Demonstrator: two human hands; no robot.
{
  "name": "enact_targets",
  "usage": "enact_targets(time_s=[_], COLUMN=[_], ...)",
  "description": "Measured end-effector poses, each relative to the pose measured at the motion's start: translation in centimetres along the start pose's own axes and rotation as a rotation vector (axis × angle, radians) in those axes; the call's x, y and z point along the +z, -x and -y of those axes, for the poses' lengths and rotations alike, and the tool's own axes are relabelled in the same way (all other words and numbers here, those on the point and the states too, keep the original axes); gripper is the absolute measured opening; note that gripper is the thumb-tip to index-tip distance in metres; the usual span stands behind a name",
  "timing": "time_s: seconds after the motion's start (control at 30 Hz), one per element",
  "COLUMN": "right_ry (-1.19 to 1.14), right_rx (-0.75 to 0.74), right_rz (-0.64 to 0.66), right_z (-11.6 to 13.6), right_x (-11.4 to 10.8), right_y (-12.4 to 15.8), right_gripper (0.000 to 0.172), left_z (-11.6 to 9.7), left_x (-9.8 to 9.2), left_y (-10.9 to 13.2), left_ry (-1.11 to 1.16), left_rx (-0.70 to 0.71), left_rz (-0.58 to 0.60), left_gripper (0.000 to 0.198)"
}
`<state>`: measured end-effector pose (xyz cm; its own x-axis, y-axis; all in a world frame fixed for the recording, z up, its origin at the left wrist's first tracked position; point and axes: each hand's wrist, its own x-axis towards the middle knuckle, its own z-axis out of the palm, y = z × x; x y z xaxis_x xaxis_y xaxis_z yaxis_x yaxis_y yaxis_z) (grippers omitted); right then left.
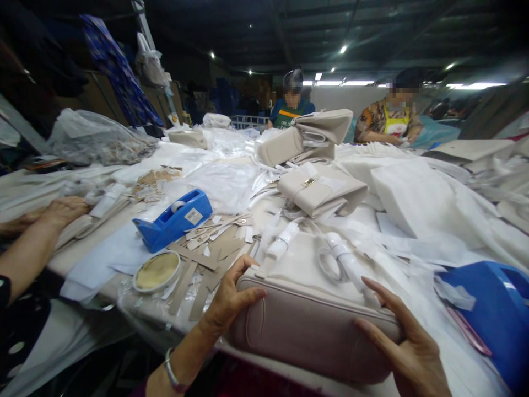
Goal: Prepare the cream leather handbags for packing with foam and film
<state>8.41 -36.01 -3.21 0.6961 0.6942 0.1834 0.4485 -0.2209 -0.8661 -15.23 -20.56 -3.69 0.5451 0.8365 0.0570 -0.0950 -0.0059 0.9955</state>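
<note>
A beige handbag (309, 325) lies at the table's near edge with its smooth bottom panel facing me. My left hand (235, 298) grips its left end, thumb on the panel and fingers over the upper edge. At the right end my right hand (400, 336) holds the bag between thumb and fingers. Behind the panel, the bag's pale body carries handles wrapped in white material (345, 256). Left of the bag lie flat beige strips (223, 248) and a round dish of yellowish stuff (157, 271).
A blue tape dispenser (176, 218) stands left of centre, another blue object (491, 309) at the right. Folded beige bags (322, 190) sit farther back. Another person's hands (66, 209) are at the left; two people work across the table.
</note>
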Motion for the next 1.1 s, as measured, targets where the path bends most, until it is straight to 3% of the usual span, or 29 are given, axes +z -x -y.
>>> enact_targets(time_s=[0.2, 0.43, 0.57, 0.73, 0.87, 0.97, 1.03, 1.1], right_ry=[0.023, 0.003, -0.019, -0.032, 0.001, 0.183, 0.359, 0.475], right_rx=[-0.002, -0.003, -0.011, -0.043, -0.073, -0.181, -0.356, -0.58], right_rz=[-0.011, 0.014, 0.062, 0.101, 0.12, 0.071, -0.046, -0.047], right_z=[-1.4, -2.2, -2.2, -2.3, -3.1, -2.7, -1.4, 0.5], right_x=[0.6, 2.1, 2.8, 3.0, 2.8, 2.5, 2.8, 3.8], right_y=[-0.7, -2.3, -3.1, -3.4, -3.3, -2.9, -2.6, -2.5], right_gripper=[0.06, 0.069, 0.074, 0.075, 0.075, 0.073, 0.063, 0.05], left_z=[1.5, 2.5, 3.0, 2.1, 1.2, 1.2, 1.5, 1.7], left_x=[0.6, 1.0, 0.8, 0.7, 2.2, 3.4, 3.6, 3.4], left_y=[-0.3, -1.2, -1.4, -2.0, -2.9, -3.0, -2.9, -2.7], left_ry=[0.063, -0.111, -0.334, -0.811, -1.052, -1.091, -1.082, -1.062], left_rx=[-0.094, -0.11, -0.068, 0.097, 0.241, 0.261, 0.256, 0.268], left_rz=[-0.115, -0.241, -0.231, -0.215, -0.178, -0.077, -0.064, -0.062], left_gripper=[0.045, 0.041, 0.03, 0.017, 0.024, 0.027, 0.027, 0.028])
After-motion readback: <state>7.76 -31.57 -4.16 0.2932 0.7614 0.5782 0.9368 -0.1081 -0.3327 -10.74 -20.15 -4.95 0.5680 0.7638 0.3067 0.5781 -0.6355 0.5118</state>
